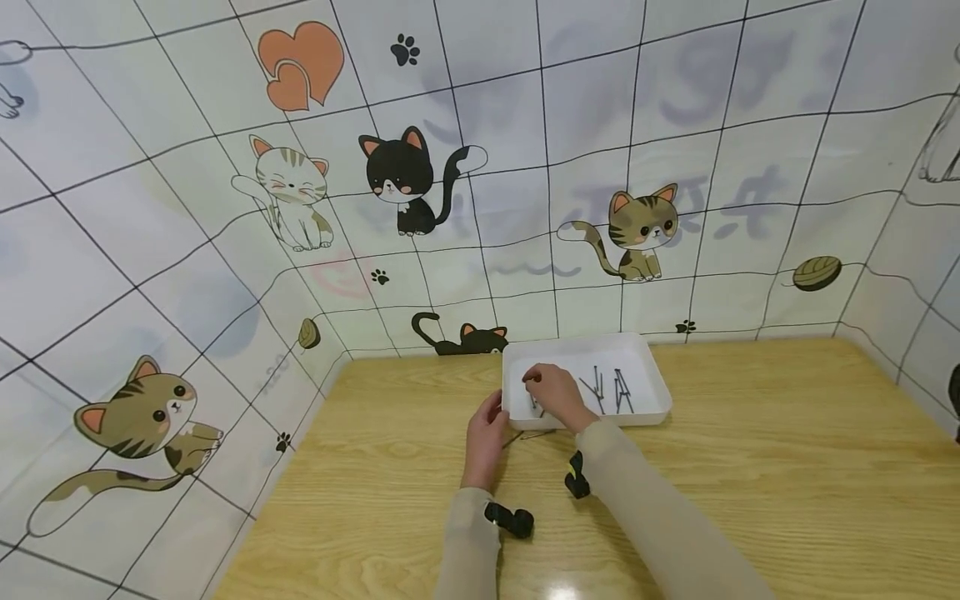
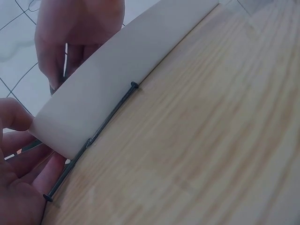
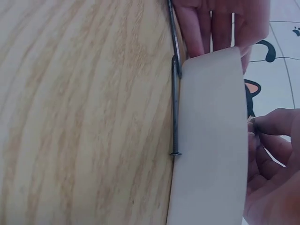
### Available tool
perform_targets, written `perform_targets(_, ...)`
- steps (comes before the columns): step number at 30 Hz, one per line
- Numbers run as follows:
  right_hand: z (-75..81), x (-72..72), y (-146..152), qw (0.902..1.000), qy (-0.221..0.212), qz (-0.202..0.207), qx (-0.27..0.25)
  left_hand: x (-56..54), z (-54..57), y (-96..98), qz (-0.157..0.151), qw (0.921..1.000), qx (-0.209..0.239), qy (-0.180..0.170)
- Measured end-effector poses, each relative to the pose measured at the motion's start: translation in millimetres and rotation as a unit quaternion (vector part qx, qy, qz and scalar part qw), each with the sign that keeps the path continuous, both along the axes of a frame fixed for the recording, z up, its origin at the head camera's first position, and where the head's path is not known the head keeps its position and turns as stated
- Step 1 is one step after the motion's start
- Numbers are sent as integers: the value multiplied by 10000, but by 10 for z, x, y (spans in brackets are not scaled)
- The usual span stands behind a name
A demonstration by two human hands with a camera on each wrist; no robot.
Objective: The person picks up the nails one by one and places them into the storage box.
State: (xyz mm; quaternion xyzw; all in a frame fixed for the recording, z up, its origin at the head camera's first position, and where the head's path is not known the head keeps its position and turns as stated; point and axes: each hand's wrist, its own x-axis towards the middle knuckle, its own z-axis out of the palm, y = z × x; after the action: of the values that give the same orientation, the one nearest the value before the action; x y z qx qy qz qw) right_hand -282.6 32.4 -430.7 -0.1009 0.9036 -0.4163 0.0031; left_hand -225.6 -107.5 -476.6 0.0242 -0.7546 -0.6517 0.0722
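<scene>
A shallow white tray point(image 1: 630, 419) stands on the wooden table by the back wall. My left hand point(image 1: 486, 437) grips its near left corner, with the thumb at the rim and fingers against the wall, as the left wrist view shows. Over the tray's left part, my right hand point(image 1: 557, 393) pinches what looks like a nail, a small dark piece point(image 2: 60, 80) mostly hidden by the fingers. Several nails point(image 1: 622, 392) lie in the tray's right half, and others are partly visible under the right hand. Two nails point(image 2: 115, 110) lie end to end on the table along the tray's front wall.
The wooden table point(image 1: 765, 467) extends to both sides and toward me. A cat-patterned wall covering point(image 1: 510, 200) rises behind the tray and along the sides. Black wrist cameras point(image 1: 513, 520) are strapped over both beige sleeves point(image 1: 660, 508).
</scene>
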Motion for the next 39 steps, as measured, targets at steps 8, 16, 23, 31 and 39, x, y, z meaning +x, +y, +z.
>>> perform_targets(8,84,137,13,9988,158,23,-461,21,60,-23,-62,9999,94,-36)
perform_targets(16,76,314,55,9946,237,126,-1005,17,50,-25,-31,9999,105,-119)
perform_targets(23,23,443,113,9770,-259,188,-2108,-34,-74,-12,86,10000,-38,1)
perform_targets(31,-2,564,172,9660,-392,223,-2546,-16,-79,-12,60,9999,82,-22)
perform_targets(39,-61,701,212,9600,-687,488,-2670,-28,-77,-20,46,10000,21,13)
